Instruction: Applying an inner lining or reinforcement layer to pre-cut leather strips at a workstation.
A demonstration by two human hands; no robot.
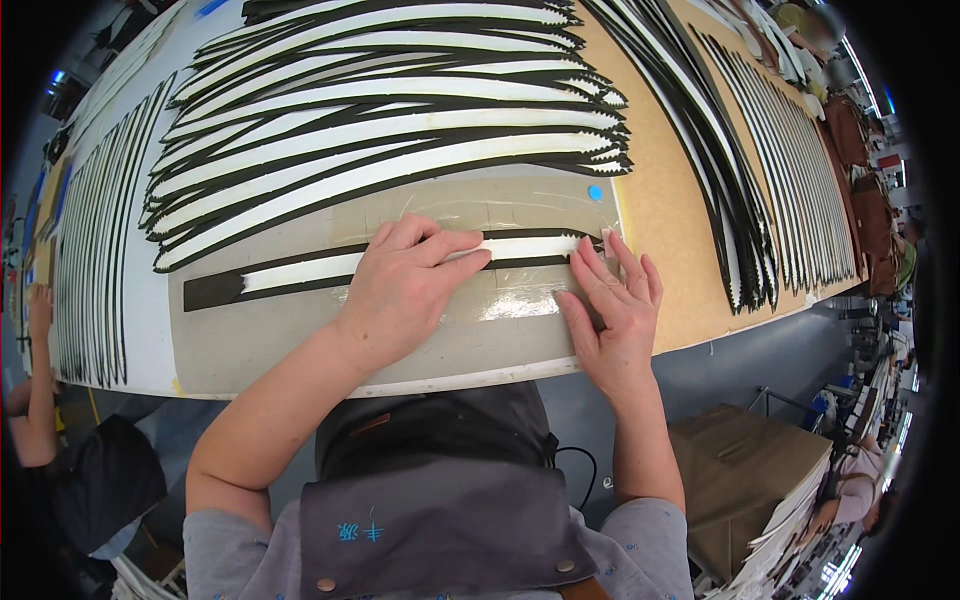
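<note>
A long black strip (310,270) with a white band down its middle lies crosswise on a grey mat (290,345). Its left end is plain black, and zigzag notches show near its right end. Over the strip's middle sits my left hand (400,285), its thumb and index finger closed at the two long edges. My right hand (617,315) rests at the notched end, fingers stretched and apart, fingertips touching the strip; its thumb lies on the mat. Just beyond the mat work area, a heap of similar black-and-white strips (400,122) is stacked in overlapping layers.
A small blue disc (595,192) lies near the heap's right end. To the right hangs a bundle of strips (700,150) over brown board, with a row of strips (790,170) beyond. Another row (110,240) lies at left. A person's arm (38,370) shows at far left.
</note>
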